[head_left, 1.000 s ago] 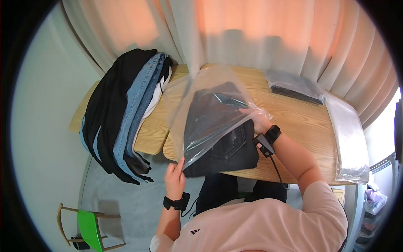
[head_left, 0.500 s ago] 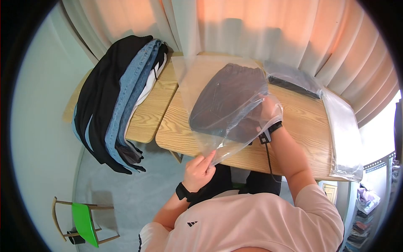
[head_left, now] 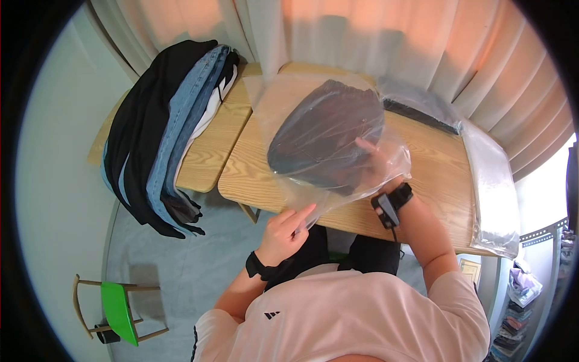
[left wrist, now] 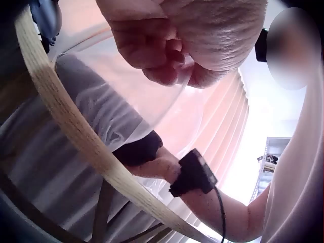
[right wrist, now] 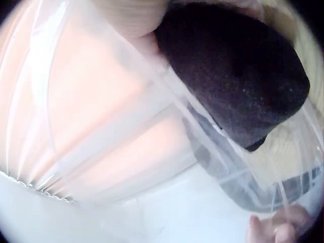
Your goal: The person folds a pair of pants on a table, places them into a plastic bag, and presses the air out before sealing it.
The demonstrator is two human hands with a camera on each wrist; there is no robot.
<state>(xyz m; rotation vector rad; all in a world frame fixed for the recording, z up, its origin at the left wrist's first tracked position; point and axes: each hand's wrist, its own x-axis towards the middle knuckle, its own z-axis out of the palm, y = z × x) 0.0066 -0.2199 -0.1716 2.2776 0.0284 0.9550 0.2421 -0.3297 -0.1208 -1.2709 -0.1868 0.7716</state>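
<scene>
Folded black jeans [head_left: 325, 130] lie inside a clear plastic bag [head_left: 301, 186] above the wooden table. My left hand [head_left: 284, 234] pinches the edge of the bag's mouth between thumb and fingers, near the table's front edge. Reaching into the bag, my right hand [head_left: 383, 164] grips the jeans along their right side, thumb on top. The right wrist view has the dark folded end of the jeans [right wrist: 233, 76] close up, with film around it. In the left wrist view my left hand [left wrist: 177, 45] is curled at the film.
Several garments, black and blue denim, form a pile [head_left: 160, 133] on the left table. At the back right lies a bagged dark item [head_left: 419, 111]. A stack of clear bags [head_left: 491, 187] covers the table's right end. A green chair [head_left: 119, 314] stands on the floor.
The bag has been drawn down over the jeans, toward my body. My left hand moved right along with the bag's edge, while my right hand went deeper under the film.
</scene>
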